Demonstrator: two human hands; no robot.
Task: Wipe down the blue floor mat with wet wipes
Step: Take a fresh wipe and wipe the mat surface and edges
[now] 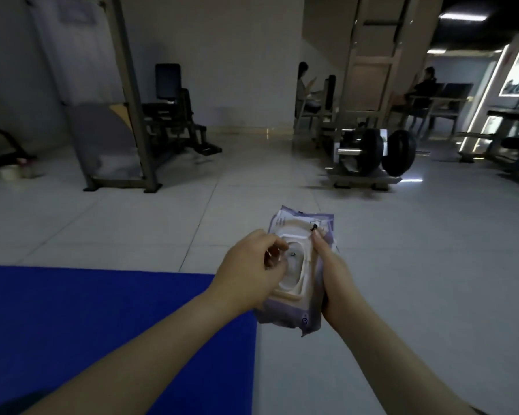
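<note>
Step in hand: you are getting a wipe out of the wet wipes pack (pixel 286 314); judging by the bare mat, no wiping has begun.
Right hand (pixel 333 277): its fingers wrap the pack's right edge and hold it firmly, with one finger stretched along the top.
Left hand (pixel 252 262): its fingers are curled over the opening (pixel 294 265), tips drawn together as in a pinch. I cannot tell whether a wipe is between them.
Flip lid (pixel 292 226): it stands open just beyond your fingertips.
Blue floor mat (pixel 102 324): it lies on the floor below and to the left of your left fingers.
Pull: pinch one layer only and draw it straight up from the opening while the right fingers brace the pack.
Risk: a sideways tug likely drags out several wipes.
</note>
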